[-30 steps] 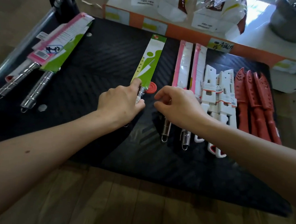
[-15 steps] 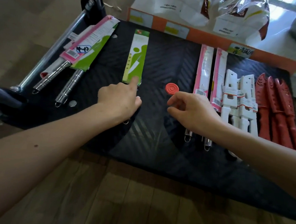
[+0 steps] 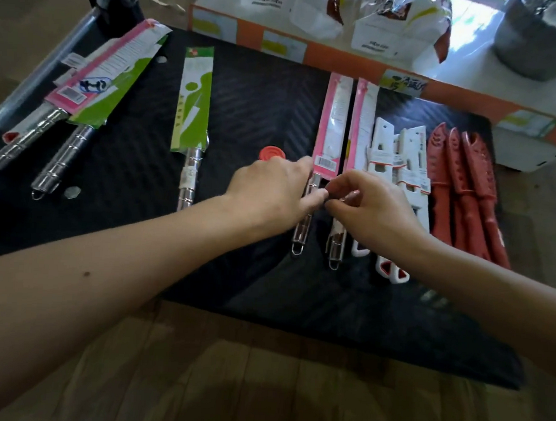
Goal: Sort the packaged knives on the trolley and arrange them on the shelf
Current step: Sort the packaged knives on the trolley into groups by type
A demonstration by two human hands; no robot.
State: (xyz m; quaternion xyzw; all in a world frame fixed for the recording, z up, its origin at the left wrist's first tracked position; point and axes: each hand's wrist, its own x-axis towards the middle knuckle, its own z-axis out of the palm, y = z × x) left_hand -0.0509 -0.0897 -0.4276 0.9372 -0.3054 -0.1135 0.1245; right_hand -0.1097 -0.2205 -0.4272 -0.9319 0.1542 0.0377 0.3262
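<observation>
While held, pink knife (image 3: 332, 125) pts away.

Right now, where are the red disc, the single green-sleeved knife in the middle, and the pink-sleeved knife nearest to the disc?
red disc (image 3: 272, 153), head view, its top face.
green-sleeved knife (image 3: 194, 107), head view, middle of its sleeve.
pink-sleeved knife (image 3: 332, 124), head view, middle of its sleeve.
</observation>
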